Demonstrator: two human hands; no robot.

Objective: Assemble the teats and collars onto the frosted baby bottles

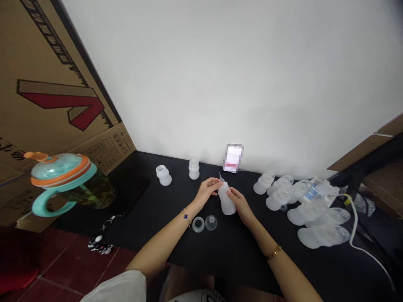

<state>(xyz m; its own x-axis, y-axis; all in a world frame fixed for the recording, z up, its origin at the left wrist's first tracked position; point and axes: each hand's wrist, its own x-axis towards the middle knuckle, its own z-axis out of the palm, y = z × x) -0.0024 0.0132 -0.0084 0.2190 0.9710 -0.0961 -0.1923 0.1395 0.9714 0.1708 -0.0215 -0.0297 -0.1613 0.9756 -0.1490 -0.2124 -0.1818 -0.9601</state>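
A white translucent bottle [226,200] stands tilted on the black table [239,247], held between both hands. My right hand [241,202] wraps its body from the right. My left hand [208,188] pinches at the bottle's neck, where a small thin clear piece [221,178] sticks up. In front of the hands lie a clear ring [198,224] and a clear dome-shaped cap [210,222].
Two more white bottles [164,175] [194,168] stand at the back of the table. Several bottles [315,212] lie in a pile at the right with a white cable [357,235]. A large jug with a teal handle [67,180] and cardboard boxes [47,84] are at the left.
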